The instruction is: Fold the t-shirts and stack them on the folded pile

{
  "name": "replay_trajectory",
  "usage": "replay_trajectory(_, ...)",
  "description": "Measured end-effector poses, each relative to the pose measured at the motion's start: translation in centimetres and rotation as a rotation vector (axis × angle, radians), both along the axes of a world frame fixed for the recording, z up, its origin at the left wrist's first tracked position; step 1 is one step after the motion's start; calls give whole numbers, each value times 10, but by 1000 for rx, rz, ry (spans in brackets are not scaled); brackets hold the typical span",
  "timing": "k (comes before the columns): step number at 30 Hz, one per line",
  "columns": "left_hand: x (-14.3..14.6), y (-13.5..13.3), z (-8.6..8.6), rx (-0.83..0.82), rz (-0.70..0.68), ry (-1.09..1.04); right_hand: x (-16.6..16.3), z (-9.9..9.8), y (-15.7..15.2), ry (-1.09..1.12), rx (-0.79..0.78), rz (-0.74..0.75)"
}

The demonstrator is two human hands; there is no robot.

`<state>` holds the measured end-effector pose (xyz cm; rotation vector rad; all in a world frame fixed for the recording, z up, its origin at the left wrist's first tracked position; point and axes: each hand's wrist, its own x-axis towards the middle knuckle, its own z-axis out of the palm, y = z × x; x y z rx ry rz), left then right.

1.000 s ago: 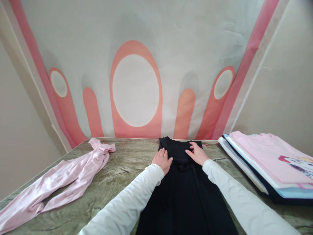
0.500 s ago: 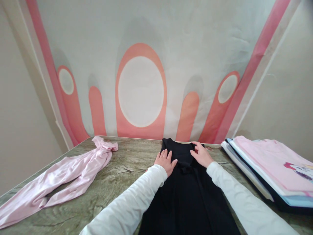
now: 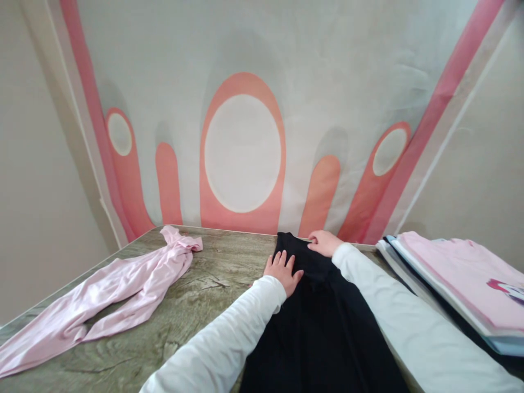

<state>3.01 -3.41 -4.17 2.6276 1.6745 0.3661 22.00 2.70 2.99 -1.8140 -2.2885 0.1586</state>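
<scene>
A black garment (image 3: 323, 333) lies lengthwise on the table, its narrow top end close to the far edge and its lower part running out of the bottom of the view. My left hand (image 3: 284, 273) rests flat on the left side of that top end, fingers spread. At the far edge my right hand (image 3: 325, 243) has its thumb and fingers closed on the top border of the black cloth; the fingertips are partly hidden. Both my forearms wear white sleeves and cross over the garment's sides.
Pink trousers (image 3: 135, 284) lie spread on the wood-patterned table (image 3: 204, 311) to the left. A stack of folded clothes (image 3: 462, 273), a pink printed top uppermost, stands at the right. Behind the table rises a wall with a pink-and-white pattern (image 3: 243, 218).
My right hand has moved left along the garment's top border, and the cloth on that side has shifted with it. My left hand stays flat on the cloth. The view has turned slightly.
</scene>
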Motion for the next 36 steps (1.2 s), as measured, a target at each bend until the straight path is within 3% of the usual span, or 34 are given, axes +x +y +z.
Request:
replay_trajectory(5,0,-1,-1,3,7,-8,-67,8,54,-4,9,13)
replay_trajectory(11,-2,-1,-1,-19,3,-16,-110,-20,82,-42,21,-15)
replay_trajectory(17,-2,-3,3,-44,0,-25,-98,-43,100,-18,28,-135)
replay_trajectory(23,0,-2,1,-51,14,-43,-80,-46,109,92,79,-85)
replay_trajectory(30,0,0,1,-51,30,-57,-67,-28,75,133,197,120)
replay_trajectory(33,1,1,0,-44,33,-55,-65,-35,55,25,178,242)
replay_trajectory(36,1,2,-2,-27,35,-44,-63,-45,43,-127,197,172)
